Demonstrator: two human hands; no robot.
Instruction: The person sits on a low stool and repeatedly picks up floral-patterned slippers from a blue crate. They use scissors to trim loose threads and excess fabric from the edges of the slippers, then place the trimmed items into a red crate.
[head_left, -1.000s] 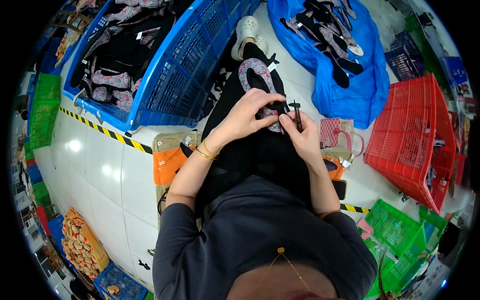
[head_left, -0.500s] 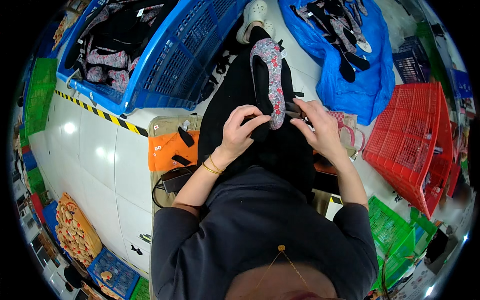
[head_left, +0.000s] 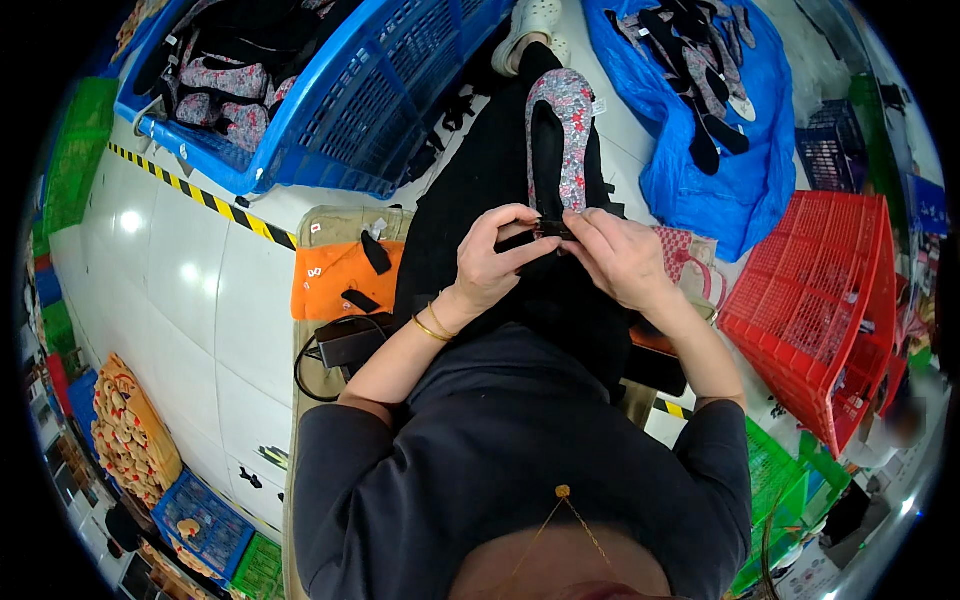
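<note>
A grey floral slipper [head_left: 575, 140] with red flowers and a black lining lies lengthwise over my black-clad leg, its near end toward me. My left hand [head_left: 490, 258] is closed at that near end, thumb and fingers pinching its black fabric edge. From the other side my right hand [head_left: 622, 258] meets it, fingertips pressed together at the same black edge. A small dark thing shows between the two hands; whether it is a tool or only fabric I cannot tell. A white tag [head_left: 599, 106] sticks out from the slipper's far right side.
A blue crate [head_left: 345, 120] of similar slippers stands at far left. More slippers lie on a blue plastic sheet [head_left: 690, 200] at far right, with a red crate [head_left: 800, 300] nearer. Beside my left arm are an orange cloth [head_left: 335, 280] with black scraps and a black box [head_left: 350, 340] with a cable.
My right hand has moved left, from beside the slipper to its near end, and its fingers have closed there. The slipper's near end is now mostly covered by both hands.
</note>
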